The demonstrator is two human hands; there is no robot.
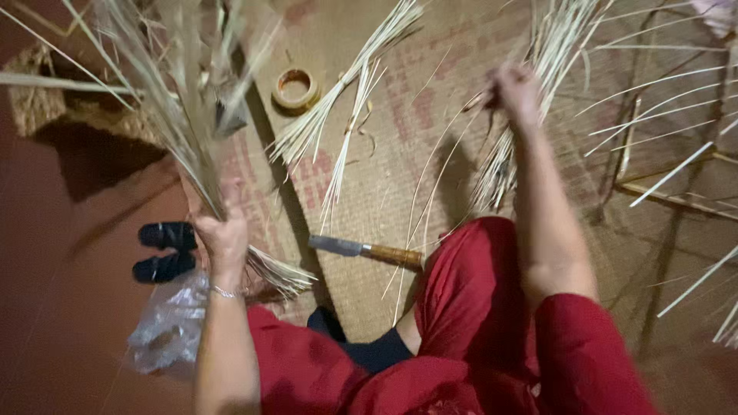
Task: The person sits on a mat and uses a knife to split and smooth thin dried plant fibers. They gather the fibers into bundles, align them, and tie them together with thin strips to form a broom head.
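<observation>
Up front, the left hand (221,234) grips a bundle of pale reed strips (177,115) — long axis rising away — while the right hand (516,91) pinches thinner strips (492,165) over the woven mat (369,177), well apart.

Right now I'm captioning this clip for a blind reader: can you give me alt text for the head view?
Seen from above, a person in red clothing sits on a woven mat, the left hand gripping a bundle of pale reed strips while the right hand reaches into loose strips. A wooden-handled knife lies on the mat.
</observation>
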